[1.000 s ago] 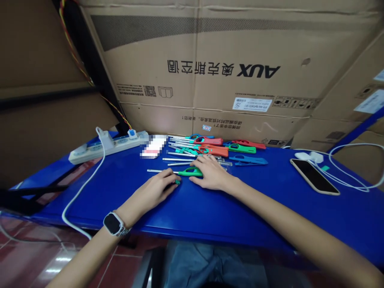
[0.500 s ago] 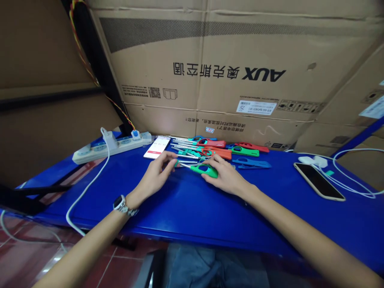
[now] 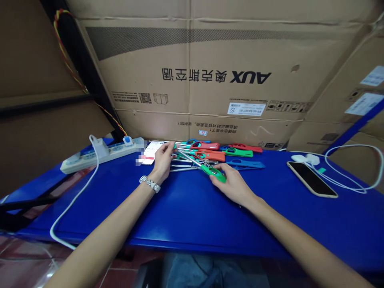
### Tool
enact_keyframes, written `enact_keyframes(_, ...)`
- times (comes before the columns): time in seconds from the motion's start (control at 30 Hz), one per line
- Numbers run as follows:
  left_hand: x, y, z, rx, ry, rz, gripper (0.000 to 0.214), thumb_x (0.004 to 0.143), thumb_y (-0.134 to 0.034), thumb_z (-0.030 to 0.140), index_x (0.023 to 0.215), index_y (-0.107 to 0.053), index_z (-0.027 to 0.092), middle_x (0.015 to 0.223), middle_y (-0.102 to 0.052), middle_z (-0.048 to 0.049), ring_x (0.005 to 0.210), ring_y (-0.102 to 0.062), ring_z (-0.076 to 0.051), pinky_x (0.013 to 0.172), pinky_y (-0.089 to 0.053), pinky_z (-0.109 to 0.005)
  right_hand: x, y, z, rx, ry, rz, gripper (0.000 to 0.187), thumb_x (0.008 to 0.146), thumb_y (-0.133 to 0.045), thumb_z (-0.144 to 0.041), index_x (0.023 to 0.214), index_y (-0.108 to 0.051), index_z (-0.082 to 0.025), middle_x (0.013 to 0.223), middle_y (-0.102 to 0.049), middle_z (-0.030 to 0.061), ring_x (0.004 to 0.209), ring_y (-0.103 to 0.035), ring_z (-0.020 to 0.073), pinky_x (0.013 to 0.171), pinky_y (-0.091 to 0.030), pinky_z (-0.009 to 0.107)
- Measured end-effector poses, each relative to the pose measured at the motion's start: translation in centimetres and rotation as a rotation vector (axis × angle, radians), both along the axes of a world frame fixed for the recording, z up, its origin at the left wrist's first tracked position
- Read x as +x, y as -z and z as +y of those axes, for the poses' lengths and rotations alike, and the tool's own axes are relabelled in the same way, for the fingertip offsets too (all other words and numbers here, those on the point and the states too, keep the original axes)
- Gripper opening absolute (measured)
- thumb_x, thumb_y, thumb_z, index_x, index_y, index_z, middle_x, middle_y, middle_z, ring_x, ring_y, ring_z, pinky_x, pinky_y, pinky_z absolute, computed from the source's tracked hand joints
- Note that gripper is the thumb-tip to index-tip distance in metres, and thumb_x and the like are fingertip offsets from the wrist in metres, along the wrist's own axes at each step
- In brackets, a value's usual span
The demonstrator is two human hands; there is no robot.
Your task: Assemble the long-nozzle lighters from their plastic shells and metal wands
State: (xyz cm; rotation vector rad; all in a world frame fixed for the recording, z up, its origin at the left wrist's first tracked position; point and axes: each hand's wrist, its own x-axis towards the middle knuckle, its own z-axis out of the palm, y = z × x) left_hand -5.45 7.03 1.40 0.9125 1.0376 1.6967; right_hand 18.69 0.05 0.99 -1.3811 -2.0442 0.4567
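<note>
My right hand (image 3: 235, 185) is closed round the green handle of a long-necked lighter (image 3: 214, 173), whose metal tube slants up and left. My left hand (image 3: 163, 160) is closed in a pinch at the tube's far end. A small teal piece (image 3: 175, 147) shows at its fingertips; whether it touches the tube I cannot tell. Behind and beneath the tube lie several more long lighters, among them a red lighter (image 3: 207, 146) and an orange lighter (image 3: 210, 155). To the right are a green handle (image 3: 240, 152), a blue handle (image 3: 246, 163) and a red handle (image 3: 247, 147).
A lit phone (image 3: 149, 154) lies left of the lighters, beside a white power strip (image 3: 87, 159) with a plugged-in cable. Another phone (image 3: 312, 179) and white charging cables (image 3: 360, 186) lie on the right. A large cardboard box (image 3: 180, 52) stands behind the blue table (image 3: 168, 216).
My left hand has risen away from me with the teal piece. The green lighter's handle has dropped toward me, so its tube slants more. The view has shifted slightly right.
</note>
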Motion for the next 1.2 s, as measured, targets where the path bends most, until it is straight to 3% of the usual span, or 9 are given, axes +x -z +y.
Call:
enact_keyframes(0.17, -0.3, 0.2, -0.6, -0.068, 0.069, -0.097, 0.015, 0.083, -0.072, 0.027, 0.087, -0.064, 0.014, 0.085, -0.069, -0.004, 0.074, -0.065, -0.011, 0.069, -0.05, -0.022, -0.2, -0.2, -0.7, -0.096, 0.009, -0.023, 0.032, 0.087, -0.055, -0.044, 0.109, -0.056, -0.021, 0.082, -0.067, 0.0006, 0.069, -0.058, 0.0185, 0.064, -0.04, 0.029)
enact_keyframes(0.27, 0.1, -0.1, -0.7, -0.113, 0.112, -0.157, 0.008, 0.09, -0.064, 0.02, 0.085, -0.065, 0.014, 0.084, -0.071, -0.0043, 0.072, -0.066, -0.011, 0.076, -0.053, -0.024, -0.2, -0.2, -0.9, -0.094, 0.003, 0.0, 0.031, 0.086, -0.054, -0.043, 0.108, -0.055, -0.021, 0.085, -0.066, 0.0009, 0.069, -0.057, 0.0176, 0.065, -0.04, 0.028)
enact_keyframes(0.43, 0.3, -0.5, -0.8, -0.164, 0.125, -0.223, 0.021, 0.097, -0.053, 0.016, 0.079, -0.065, 0.013, 0.084, -0.072, -0.0058, 0.076, -0.068, -0.011, 0.083, -0.054, -0.025, -0.3, -0.2, -1.0, -0.095, 0.005, -0.008, 0.03, 0.087, -0.054, -0.044, 0.107, -0.054, -0.021, 0.084, -0.066, 0.0014, 0.07, -0.057, 0.0183, 0.064, -0.04, 0.028)
enact_keyframes(0.6, 0.4, -0.5, -1.0, -0.172, 0.161, -0.241, 0.024, 0.098, -0.051, 0.016, 0.078, -0.065, 0.013, 0.083, -0.073, -0.0055, 0.076, -0.068, -0.01, 0.085, -0.054, -0.025, -0.4, -0.2, -1.0, -0.089, 0.009, 0.0, 0.031, 0.087, -0.054, -0.044, 0.108, -0.054, -0.021, 0.086, -0.067, 0.0023, 0.07, -0.058, 0.0186, 0.064, -0.04, 0.028)
enact_keyframes(0.77, 0.8, -0.5, -1.4, -0.162, 0.236, -0.224, 0.014, 0.095, -0.056, 0.013, 0.088, -0.069, 0.012, 0.091, -0.074, -0.0073, 0.08, -0.069, -0.012, 0.087, -0.053, -0.027, -0.4, -0.1, -1.0, -0.064, 0.012, 0.008, 0.03, 0.087, -0.055, -0.043, 0.108, -0.055, -0.021, 0.089, -0.068, 0.0027, 0.072, -0.059, 0.0185, 0.065, -0.042, 0.028)
enact_keyframes(1.0, 0.3, -0.4, -1.4, -0.124, 0.289, -0.193, 0.003, 0.088, -0.066, 0.015, 0.089, -0.07, 0.014, 0.094, -0.075, -0.006, 0.08, -0.069, -0.012, 0.082, -0.053, -0.024, -0.6, 0.3, -0.9, -0.038, -0.024, 0.033, 0.034, 0.088, -0.056, -0.041, 0.115, -0.058, -0.02, 0.101, -0.071, 0.0066, 0.085, -0.065, 0.0215, 0.077, -0.048, 0.034)
enact_keyframes(1.2, 0.6, -0.5, -1.5, -0.124, 0.338, -0.235, 0.007, 0.089, -0.065, 0.015, 0.095, -0.069, 0.016, 0.102, -0.075, -0.0069, 0.089, -0.07, -0.013, 0.092, -0.05, -0.027, -0.6, 0.8, -0.8, 0.007, -0.068, 0.058, 0.035, 0.09, -0.055, -0.038, 0.119, -0.06, -0.019, 0.118, -0.068, 0.0097, 0.104, -0.065, 0.0242, 0.092, -0.048, 0.038)
